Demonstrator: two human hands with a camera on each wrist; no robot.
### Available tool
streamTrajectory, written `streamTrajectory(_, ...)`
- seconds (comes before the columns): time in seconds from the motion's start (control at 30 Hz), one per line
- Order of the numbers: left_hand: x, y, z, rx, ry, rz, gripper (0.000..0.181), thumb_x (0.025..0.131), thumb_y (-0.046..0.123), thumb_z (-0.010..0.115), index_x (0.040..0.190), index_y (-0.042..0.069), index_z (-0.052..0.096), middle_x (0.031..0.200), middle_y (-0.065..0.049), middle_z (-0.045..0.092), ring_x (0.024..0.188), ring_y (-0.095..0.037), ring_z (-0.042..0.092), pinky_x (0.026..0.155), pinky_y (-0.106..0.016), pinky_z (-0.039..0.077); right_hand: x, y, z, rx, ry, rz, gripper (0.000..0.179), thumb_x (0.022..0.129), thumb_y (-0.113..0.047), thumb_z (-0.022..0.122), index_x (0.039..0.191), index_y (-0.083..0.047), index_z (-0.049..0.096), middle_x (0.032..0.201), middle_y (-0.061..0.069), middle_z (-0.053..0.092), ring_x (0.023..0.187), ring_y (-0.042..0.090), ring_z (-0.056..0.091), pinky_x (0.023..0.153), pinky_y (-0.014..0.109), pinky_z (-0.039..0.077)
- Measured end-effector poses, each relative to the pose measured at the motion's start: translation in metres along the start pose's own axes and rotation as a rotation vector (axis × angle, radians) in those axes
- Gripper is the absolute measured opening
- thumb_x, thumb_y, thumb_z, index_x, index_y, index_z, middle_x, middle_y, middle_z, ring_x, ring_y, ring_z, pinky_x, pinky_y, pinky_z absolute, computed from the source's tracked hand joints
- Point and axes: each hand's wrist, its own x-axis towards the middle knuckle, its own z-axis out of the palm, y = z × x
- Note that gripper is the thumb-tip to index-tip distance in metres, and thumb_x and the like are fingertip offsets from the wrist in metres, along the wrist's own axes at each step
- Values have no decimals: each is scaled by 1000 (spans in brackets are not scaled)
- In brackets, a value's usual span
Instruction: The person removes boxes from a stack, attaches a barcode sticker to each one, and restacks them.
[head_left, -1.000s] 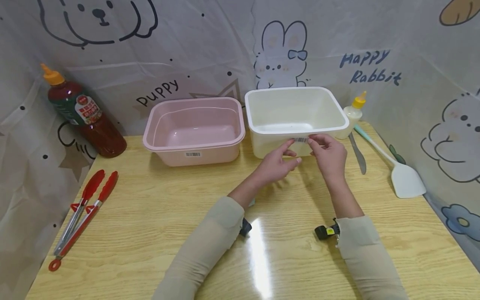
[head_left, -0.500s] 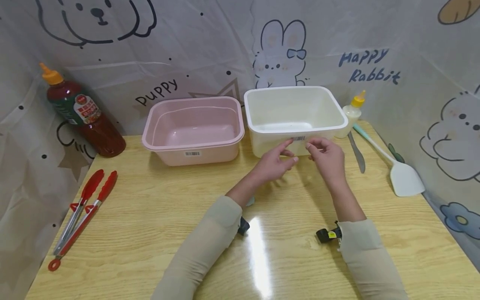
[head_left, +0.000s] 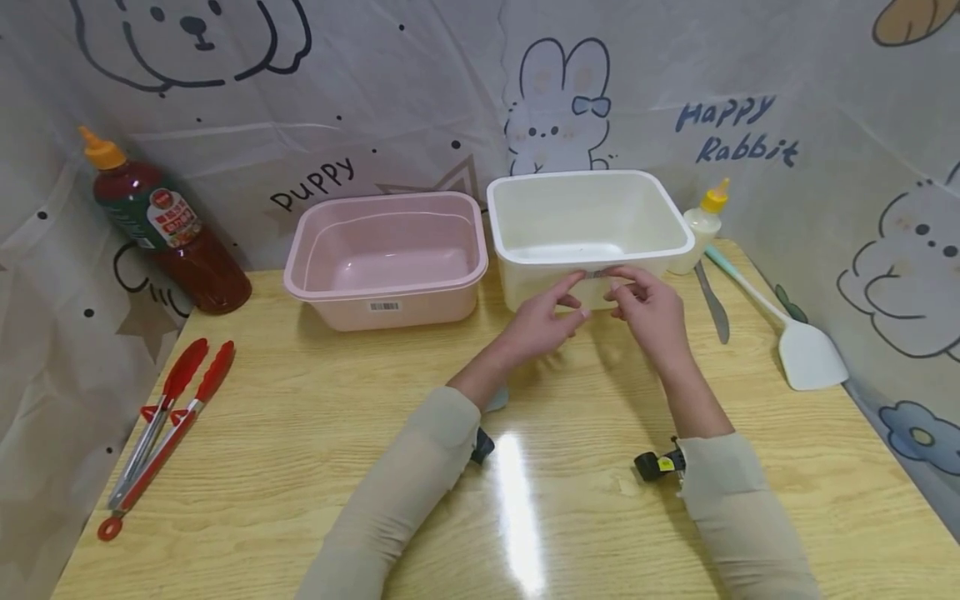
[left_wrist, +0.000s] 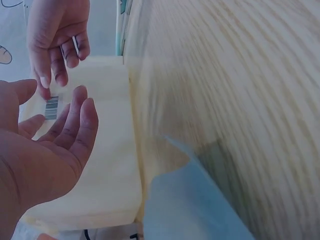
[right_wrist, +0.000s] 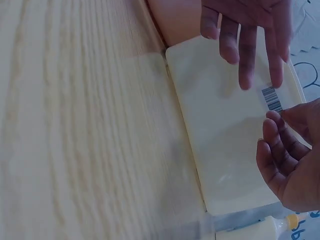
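Observation:
A barcode sticker (right_wrist: 272, 100) is on the front wall of the white plastic tub (head_left: 525, 287), just below the rim. My left hand (head_left: 543, 325) has its index finger stretched to the sticker's left end, with the other fingers loosely bent. From the other side my right hand (head_left: 651, 312) reaches in, its index fingertip right at the sticker's right end and its remaining fingers slightly bent. In the left wrist view, the label (left_wrist: 51, 108) shows between the two hands' fingertips. Neither hand grips anything.
A pink tub (head_left: 386, 312) stands left of the white one. Red tongs (head_left: 168, 433) and a tall sauce bottle (head_left: 172, 225) are at left. On the right are a small yellow-capped bottle (head_left: 703, 229), a knife (head_left: 712, 304) and a white spatula (head_left: 810, 354). A pale blue piece (head_left: 497, 400) lies under my left forearm.
My right fingertips drew back from the sticker's right end, then the index finger returned and straightened along it. My left hand has stayed nearly in place, its index fingertip at the label.

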Motion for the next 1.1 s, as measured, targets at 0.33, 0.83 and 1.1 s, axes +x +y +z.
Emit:
streamTrajectory(0.33,3,-6,3,23,-49,5,65,103,30,59,160,35,29,133,-10,64,93,-32,74,56,-25,52,1,0,3,-76,-131,-29,34,103,-27,57,133,-13,65,104,21,75,80,26,73,74,33,62)
streamTrajectory(0.83,3,-8,2,-2,-18,11,61,103,30,59,159,33,34,130,-9,66,93,-34,73,56,-25,52,1,3,3,-113,-177,-33,36,106,-29,52,136,-12,62,104,22,75,82,37,72,70,29,59)
streamTrajectory(1.1,0,-1,1,43,-14,11,64,103,33,59,160,32,30,134,-9,65,79,-29,73,58,-26,54,1,0,-5,-65,-125,1,36,105,-34,53,133,-15,64,106,22,74,80,26,72,77,36,61)
